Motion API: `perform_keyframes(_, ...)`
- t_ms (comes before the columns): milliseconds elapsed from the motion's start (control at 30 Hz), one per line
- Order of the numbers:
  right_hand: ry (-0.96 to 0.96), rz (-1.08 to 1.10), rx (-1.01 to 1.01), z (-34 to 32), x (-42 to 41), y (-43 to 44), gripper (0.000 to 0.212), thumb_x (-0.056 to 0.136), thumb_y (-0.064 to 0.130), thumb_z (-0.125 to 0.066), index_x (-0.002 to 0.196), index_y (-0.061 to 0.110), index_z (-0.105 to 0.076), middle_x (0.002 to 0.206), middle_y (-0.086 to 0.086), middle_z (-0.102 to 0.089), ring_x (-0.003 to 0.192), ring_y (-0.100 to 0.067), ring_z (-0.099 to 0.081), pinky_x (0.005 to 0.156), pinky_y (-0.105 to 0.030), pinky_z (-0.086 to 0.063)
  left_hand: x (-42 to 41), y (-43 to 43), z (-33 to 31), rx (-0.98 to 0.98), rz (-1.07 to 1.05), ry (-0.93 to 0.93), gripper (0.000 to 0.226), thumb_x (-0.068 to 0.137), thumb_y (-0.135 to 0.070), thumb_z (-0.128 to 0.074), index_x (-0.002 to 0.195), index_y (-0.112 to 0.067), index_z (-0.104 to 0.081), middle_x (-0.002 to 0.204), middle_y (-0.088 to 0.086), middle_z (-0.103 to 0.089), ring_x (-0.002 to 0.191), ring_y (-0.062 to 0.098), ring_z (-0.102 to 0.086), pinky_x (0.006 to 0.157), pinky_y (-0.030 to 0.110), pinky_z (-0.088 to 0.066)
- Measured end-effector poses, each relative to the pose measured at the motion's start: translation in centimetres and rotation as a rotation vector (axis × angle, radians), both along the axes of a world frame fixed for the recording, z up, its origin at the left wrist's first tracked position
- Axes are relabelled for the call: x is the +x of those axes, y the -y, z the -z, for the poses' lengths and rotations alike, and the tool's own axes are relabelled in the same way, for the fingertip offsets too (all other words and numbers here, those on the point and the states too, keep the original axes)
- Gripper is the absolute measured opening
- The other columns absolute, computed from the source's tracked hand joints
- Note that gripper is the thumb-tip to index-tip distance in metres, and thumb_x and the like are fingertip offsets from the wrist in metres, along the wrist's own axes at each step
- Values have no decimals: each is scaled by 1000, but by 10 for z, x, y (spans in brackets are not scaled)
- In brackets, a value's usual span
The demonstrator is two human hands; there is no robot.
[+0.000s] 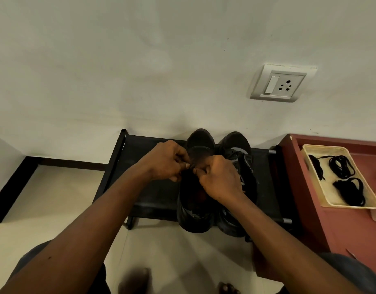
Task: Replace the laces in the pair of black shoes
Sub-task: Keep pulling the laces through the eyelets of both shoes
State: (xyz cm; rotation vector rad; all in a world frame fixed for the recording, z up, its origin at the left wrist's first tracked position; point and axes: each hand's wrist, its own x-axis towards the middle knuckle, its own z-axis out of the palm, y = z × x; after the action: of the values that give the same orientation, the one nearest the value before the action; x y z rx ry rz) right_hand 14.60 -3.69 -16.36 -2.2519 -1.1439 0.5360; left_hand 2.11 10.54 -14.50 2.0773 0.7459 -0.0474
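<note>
black shoes set side by side on black rack (153, 187), toes to wall. left hand (168, 161) and right hand (220, 179) held over shoe on left (193, 211), fingers curled, thin dark lace (191, 166) apparently pinched between them; detail too dark. shoe on right (236, 145) seen laced, old or new cannot be told. spare laces (342, 166) bundled in tray (310, 147) on red cabinet (342, 230). judged: first shoe in hand, much left.
</note>
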Motion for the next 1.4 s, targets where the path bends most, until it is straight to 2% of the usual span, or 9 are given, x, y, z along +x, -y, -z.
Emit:
perform_keyframes(233, 35, -96, -68, -12, 7, 1, 9, 97, 37, -71, 98, 30, -76, 60, 12, -58, 60, -3, -57, 60, -23, -41, 3, 2, -2, 217, 82, -54, 7, 100, -19, -64, 97, -21, -70, 80, -4, -73, 72, 9, -72, 79, 33, -62)
perform_keyframes(433, 97, -138, -96, -18, 11, 1, 7, 95, 33, -71, 95, 29, -77, 56, 14, -51, 55, -3, -51, 56, -22, -36, 2, -1, -1, 186, 59, -49, 9, 104, -19, -55, 98, -21, -62, 79, 2, -75, 68, 10, -73, 78, 38, -64)
perform_keyframes(700, 112, -181, -115, -20, 13, 3, 3, 94, 34, -74, 95, 32, -74, 56, 14, -48, 55, -1, -48, 56, -21, -34, -4, -19, 3, 225, -345, 211, 12, 99, -22, -52, 92, -23, -62, 76, -1, -75, 67, 8, -75, 75, 44, -64)
perform_keyframes(900, 139, -175, -107, -19, 15, 4, 8, 96, 29, -72, 102, 30, -77, 58, 16, -48, 58, -2, -51, 64, -22, -43, -2, -31, -11, -138, -871, 690, 15, 105, -19, -48, 98, -16, -62, 86, 7, -74, 76, 24, -78, 66, 35, -63)
perform_keyframes(1000, 141, -173, -93, -19, 16, 4, 9, 95, 29, -73, 102, 30, -78, 57, 17, -49, 58, -1, -52, 65, -22, -44, -5, -39, -22, -534, -1049, 918, 16, 107, -13, -43, 103, -12, -59, 82, 9, -74, 79, 28, -78, 68, 35, -63)
perform_keyframes(1067, 137, -169, -83, -19, 16, 4, 7, 95, 29, -73, 100, 31, -78, 55, 17, -48, 56, -1, -51, 60, -20, -40, -9, -40, -24, -746, -1067, 963, 16, 105, -11, -45, 97, -13, -59, 72, 4, -70, 65, 20, -71, 59, 29, -59)
perform_keyframes(1133, 139, -166, -77, -19, 16, 4, 6, 94, 29, -74, 99, 31, -77, 55, 17, -47, 55, -1, -49, 59, -19, -38, -8, -38, -24, -729, -986, 818, 16, 103, -12, -50, 94, -15, -62, 70, 1, -62, 50, 10, -54, 46, 20, -45)
perform_keyframes(1233, 157, -149, -59, -20, 17, 4, 7, 92, 28, -76, 98, 32, -74, 63, 16, -50, 60, -1, -50, 64, -21, -43, -2, -26, -18, -274, -666, 410, 12, 99, -22, -63, 90, -21, -71, 66, -11, -65, 45, 2, -49, 41, 15, -35)
perform_keyframes(1400, 200, -105, -50, -19, 19, 6, 25, 87, 30, -79, 109, 31, -67, 90, 13, -57, 80, -7, -58, 76, -33, -56, 3, -4, -6, 142, -12, -70, 8, 91, -31, -73, 99, -32, -73, 94, -13, -72, 91, 3, -66, 79, 23, -50)
